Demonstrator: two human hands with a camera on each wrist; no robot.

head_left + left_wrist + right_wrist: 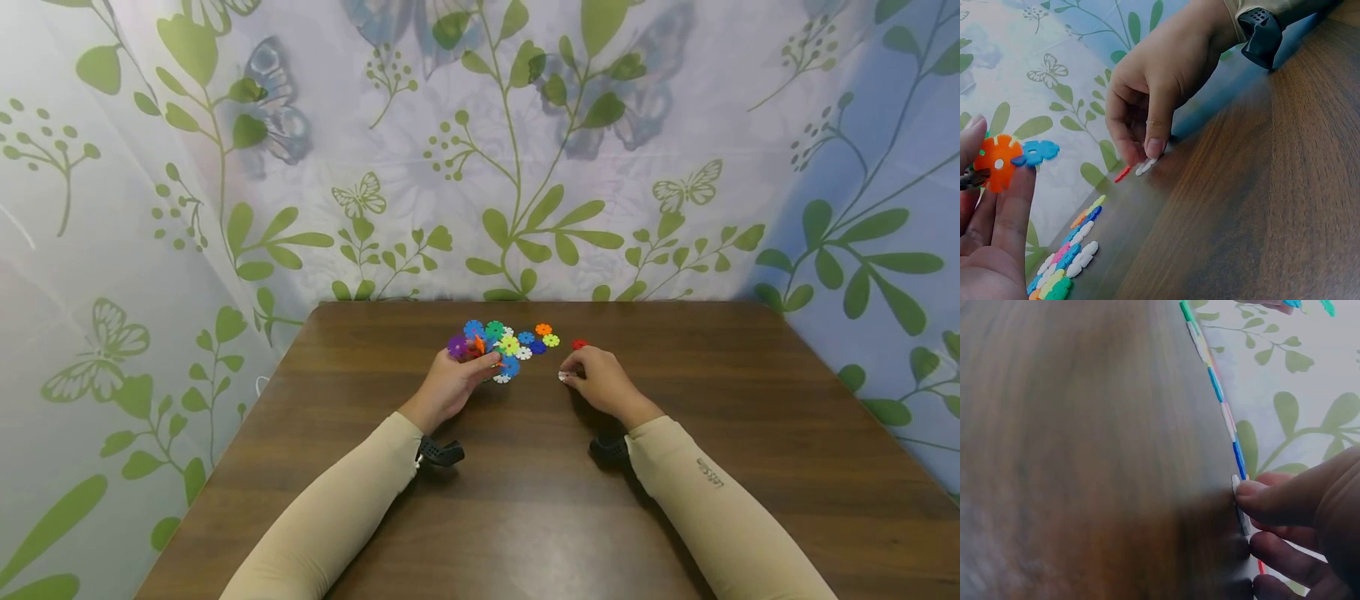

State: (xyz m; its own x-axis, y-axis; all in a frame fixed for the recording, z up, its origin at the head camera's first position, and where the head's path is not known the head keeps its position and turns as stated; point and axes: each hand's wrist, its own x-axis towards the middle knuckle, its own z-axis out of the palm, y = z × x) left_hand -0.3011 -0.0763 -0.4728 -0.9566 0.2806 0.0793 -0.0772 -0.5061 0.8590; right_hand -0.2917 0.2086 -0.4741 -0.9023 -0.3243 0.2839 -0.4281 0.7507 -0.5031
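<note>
My left hand (453, 379) grips a cluster of joined plastic snowflake discs over the table; a purple disc (457, 347) shows at its left side. In the left wrist view, an orange disc (999, 165) sits between thumb and fingers, with a blue disc (1041, 152) slotted to it. The rest of the cluster is largely hidden there. My right hand (606, 385) pinches a white snowflake disc (562, 377) at the tabletop, thumb on its near side. Just beyond those fingers lies a red disc (579, 344).
Loose discs lie between the hands toward the back, among them an orange disc (543, 330), a yellow-green disc (551, 341) and a dark blue disc (538, 348). The brown wooden table (510, 517) ends at a leaf-patterned curtain (465, 208). Each wrist wears a black strap.
</note>
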